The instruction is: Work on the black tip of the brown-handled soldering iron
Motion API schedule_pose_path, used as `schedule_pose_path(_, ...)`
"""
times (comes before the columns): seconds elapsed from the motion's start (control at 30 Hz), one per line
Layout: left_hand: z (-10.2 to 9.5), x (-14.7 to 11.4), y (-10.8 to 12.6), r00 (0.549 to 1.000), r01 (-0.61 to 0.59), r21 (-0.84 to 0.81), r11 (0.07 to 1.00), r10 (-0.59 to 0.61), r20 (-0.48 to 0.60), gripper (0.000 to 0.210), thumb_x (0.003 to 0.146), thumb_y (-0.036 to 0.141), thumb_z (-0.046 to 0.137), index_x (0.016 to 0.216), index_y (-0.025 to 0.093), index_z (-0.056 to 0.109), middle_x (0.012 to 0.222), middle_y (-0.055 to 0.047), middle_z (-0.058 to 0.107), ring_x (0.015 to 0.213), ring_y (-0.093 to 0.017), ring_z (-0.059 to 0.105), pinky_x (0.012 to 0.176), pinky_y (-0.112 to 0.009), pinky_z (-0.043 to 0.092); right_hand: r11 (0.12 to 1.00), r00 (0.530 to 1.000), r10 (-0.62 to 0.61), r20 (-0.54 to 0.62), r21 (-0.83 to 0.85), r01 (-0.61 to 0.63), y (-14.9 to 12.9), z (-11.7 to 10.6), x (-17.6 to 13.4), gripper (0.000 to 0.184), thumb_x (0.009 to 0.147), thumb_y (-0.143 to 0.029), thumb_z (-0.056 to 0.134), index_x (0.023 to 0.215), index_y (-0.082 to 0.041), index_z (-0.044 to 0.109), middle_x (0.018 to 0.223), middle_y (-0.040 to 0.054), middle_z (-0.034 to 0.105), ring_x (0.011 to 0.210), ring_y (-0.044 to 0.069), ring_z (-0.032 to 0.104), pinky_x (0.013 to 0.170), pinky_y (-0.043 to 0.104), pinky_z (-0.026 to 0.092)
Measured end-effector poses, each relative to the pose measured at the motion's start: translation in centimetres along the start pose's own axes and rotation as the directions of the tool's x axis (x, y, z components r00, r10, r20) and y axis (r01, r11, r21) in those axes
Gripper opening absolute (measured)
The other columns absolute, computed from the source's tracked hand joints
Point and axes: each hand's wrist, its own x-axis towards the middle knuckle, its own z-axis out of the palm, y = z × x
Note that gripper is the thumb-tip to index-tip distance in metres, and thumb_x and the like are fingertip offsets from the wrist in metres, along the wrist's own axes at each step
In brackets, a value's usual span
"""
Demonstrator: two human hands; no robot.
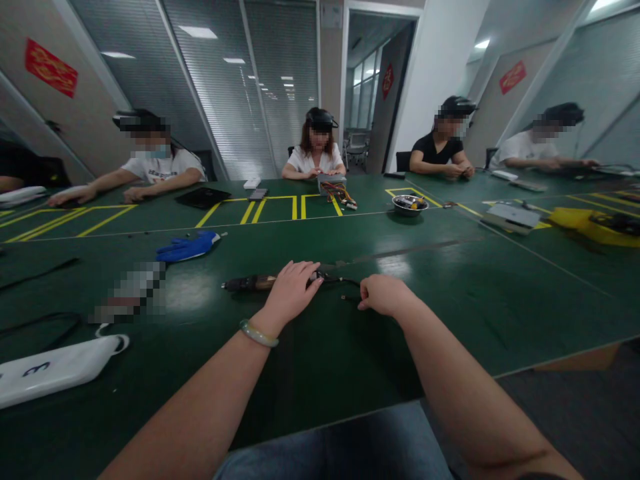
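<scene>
Green tabletop (475,300), tool (250,283) lies sideways under left hand (294,285), grip unclear tbh; right hand (384,295) pinches the cord (345,280) off its right end.

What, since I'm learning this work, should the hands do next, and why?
I'd probably draw the right hand slightly away from the tool, gently straightening the cable. The cable curves from the tool's end to the right hand, whose fingers are curled on it, while the left hand lies over the tool and could steady it.
</scene>
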Motion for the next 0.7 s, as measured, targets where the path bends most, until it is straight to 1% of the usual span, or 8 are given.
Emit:
schedule_pose_path(0.07,-0.2,0.0,-0.1,1.000,0.000,-0.022,1.000,0.000,0.018,0.038,0.098,0.041,0.040,0.127,0.022,0.055,0.124,-0.007,0.059,0.118,-0.023,0.052,0.108,-0.049,0.034,0.999,0.999,0.027,-0.048,0.023,-0.026,0.0,0.4,0.8,0.016,0.077,-0.033,0.075,0.083,-0.020,0.068,0.090,0.0054,0.066,0.082,0.021,0.061,0.067,0.027,0.043)
schedule_pose_path(0.13,-0.6,0.0,-0.1,1.000,0.002,-0.041,0.999,-0.001,0.030,0.035,0.096,0.040,0.043,0.123,0.022,0.057,0.119,-0.008,0.060,0.113,-0.024,0.053,0.103,-0.048,0.039,0.995,0.988,0.076,-0.136,0.074,-0.067,0.5,0.8,1.8,0.014,0.079,-0.033,0.073,0.083,-0.021,0.068,0.089,0.0049,0.066,0.082,0.020,0.061,0.065,0.027,0.042)
schedule_pose_path(0.23,-1.5,-0.2,0.4,1.000,-0.003,-0.053,0.999,0.004,0.026,0.030,0.092,0.037,0.053,0.116,0.021,0.059,0.112,-0.008,0.059,0.107,-0.025,0.055,0.097,-0.047,0.042,0.973,0.944,0.180,-0.276,0.188,-0.131,1.6,1.5,3.4,0.013,0.083,-0.035,0.069,0.085,-0.022,0.067,0.088,0.0034,0.066,0.080,0.019,0.061,0.063,0.026,0.040)
schedule_pose_path(0.33,-2.2,-0.7,1.5,1.000,0.002,-0.051,0.999,-0.001,0.017,0.030,0.085,0.034,0.061,0.112,0.021,0.060,0.109,-0.008,0.056,0.100,-0.025,0.056,0.091,-0.043,0.047,0.954,0.913,0.203,-0.353,0.279,-0.104,2.1,1.8,4.3,0.013,0.084,-0.036,0.067,0.086,-0.023,0.068,0.086,0.0024,0.065,0.077,0.018,0.059,0.060,0.026,0.037)
schedule_pose_path(0.43,-2.3,-1.2,2.6,1.000,0.003,-0.035,0.999,-0.002,0.022,0.036,0.084,0.033,0.061,0.118,0.024,0.057,0.111,-0.007,0.053,0.097,-0.023,0.057,0.085,-0.040,0.050,0.945,0.895,0.156,-0.417,0.327,-0.012,1.9,1.8,4.5,0.016,0.085,-0.039,0.067,0.088,-0.023,0.069,0.087,0.0021,0.065,0.075,0.016,0.058,0.059,0.025,0.035)
schedule_pose_path(0.5,-2.2,-1.3,3.0,1.000,-0.013,-0.009,1.000,0.013,0.013,0.035,0.085,0.033,0.060,0.119,0.024,0.057,0.115,-0.008,0.052,0.101,-0.025,0.056,0.087,-0.041,0.049,0.941,0.893,0.111,-0.435,0.334,0.046,1.6,1.8,4.3,0.018,0.085,-0.041,0.067,0.087,-0.023,0.069,0.086,0.0014,0.065,0.073,0.015,0.057,0.059,0.024,0.034)
schedule_pose_path(0.57,-2.0,-1.2,3.1,0.999,-0.032,0.022,0.999,0.032,0.006,0.030,0.085,0.031,0.059,0.114,0.024,0.059,0.120,-0.008,0.053,0.105,-0.026,0.055,0.091,-0.043,0.047,0.945,0.910,0.042,-0.412,0.311,0.097,1.3,1.7,4.1,0.017,0.085,-0.041,0.067,0.084,-0.024,0.069,0.083,0.0002,0.066,0.072,0.014,0.056,0.059,0.024,0.034)
schedule_pose_path(0.7,-1.7,-0.9,2.9,0.997,-0.059,0.029,0.998,0.058,0.042,0.025,0.088,0.028,0.055,0.112,0.024,0.060,0.115,-0.006,0.059,0.101,-0.025,0.058,0.088,-0.042,0.047,0.953,0.947,-0.159,-0.280,0.207,0.221,0.8,1.8,3.7,0.010,0.080,-0.036,0.070,0.080,-0.025,0.071,0.078,-0.0019,0.066,0.072,0.014,0.057,0.060,0.023,0.034)
